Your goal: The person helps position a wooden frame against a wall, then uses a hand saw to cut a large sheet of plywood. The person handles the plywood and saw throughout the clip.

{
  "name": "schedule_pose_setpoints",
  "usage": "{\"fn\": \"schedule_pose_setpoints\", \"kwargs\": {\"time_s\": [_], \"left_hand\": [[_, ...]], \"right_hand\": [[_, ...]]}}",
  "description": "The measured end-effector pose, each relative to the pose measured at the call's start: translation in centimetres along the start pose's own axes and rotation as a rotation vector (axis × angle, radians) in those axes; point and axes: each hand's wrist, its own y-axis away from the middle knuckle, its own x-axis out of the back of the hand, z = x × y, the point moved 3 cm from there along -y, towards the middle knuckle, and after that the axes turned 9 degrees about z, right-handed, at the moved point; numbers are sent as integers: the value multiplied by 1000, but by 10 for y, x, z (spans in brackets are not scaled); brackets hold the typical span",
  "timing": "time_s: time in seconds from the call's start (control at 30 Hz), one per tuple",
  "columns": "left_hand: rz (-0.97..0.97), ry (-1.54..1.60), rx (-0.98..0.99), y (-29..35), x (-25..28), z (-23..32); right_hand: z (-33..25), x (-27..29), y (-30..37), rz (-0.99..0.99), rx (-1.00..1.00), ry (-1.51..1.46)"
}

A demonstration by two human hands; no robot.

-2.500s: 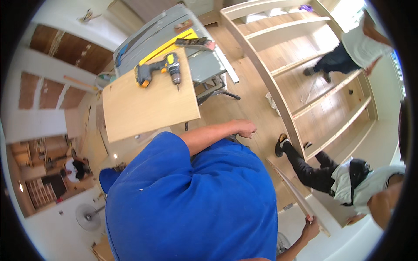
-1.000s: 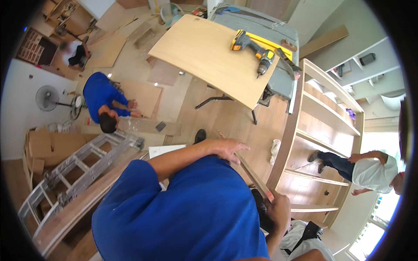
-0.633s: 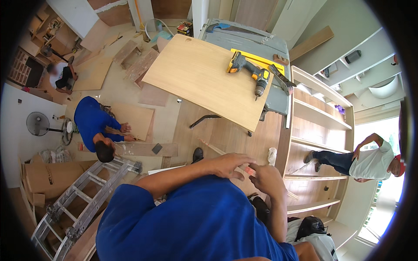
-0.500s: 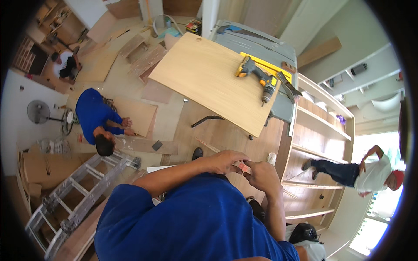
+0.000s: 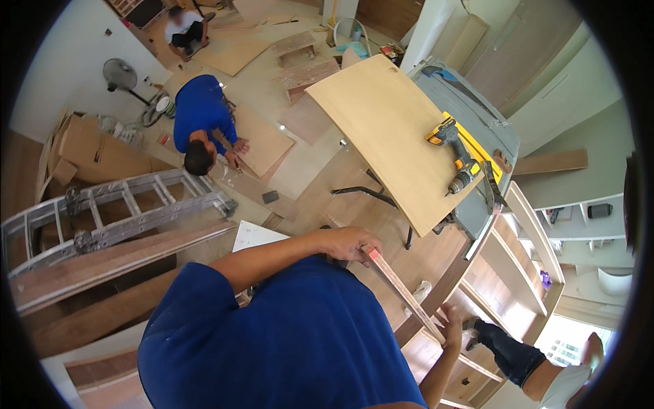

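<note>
A long, thin wooden strip (image 5: 405, 294) with a reddish mark at one end slants across the front of my body. Closed round its upper end is my left hand (image 5: 351, 244). Near the lower end, my right hand (image 5: 450, 328) grips the strip with its fingers along the side. Beyond the strip stands a table topped with a pale wood panel (image 5: 381, 129). On that panel lie a yellow-and-black cordless drill (image 5: 455, 153) and a yellow level (image 5: 475, 146), both out of my hands' reach at this moment.
An aluminium ladder (image 5: 129, 201) lies at the left, with cardboard (image 5: 109, 146) behind it. A person in blue (image 5: 204, 112) bends over boards on the floor. Right of me is an open shelf frame (image 5: 507, 262), with another person's dark trousers (image 5: 507, 347) beside it.
The strip, earlier seen nearly end-on between my close-together hands, now lies slanted lengthwise. My right hand has moved down and right, away from the left. The view has turned.
</note>
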Motion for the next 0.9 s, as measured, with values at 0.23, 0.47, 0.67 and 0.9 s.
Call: {"fn": "schedule_pose_setpoints", "kwargs": {"time_s": [0.23,0.47,0.67,0.9], "left_hand": [[200,59,122,35,-11,1],[234,-15,189,60,26,9],[403,107,287,109,75,-35],[644,219,263,118,167,1]], "right_hand": [[143,17,-40,-175,-357,-195],[71,-96,-49,-550,-276,-771],[16,-152,-65,-541,-346,-981],[-75,-214,-16,-603,-432,-901]]}}
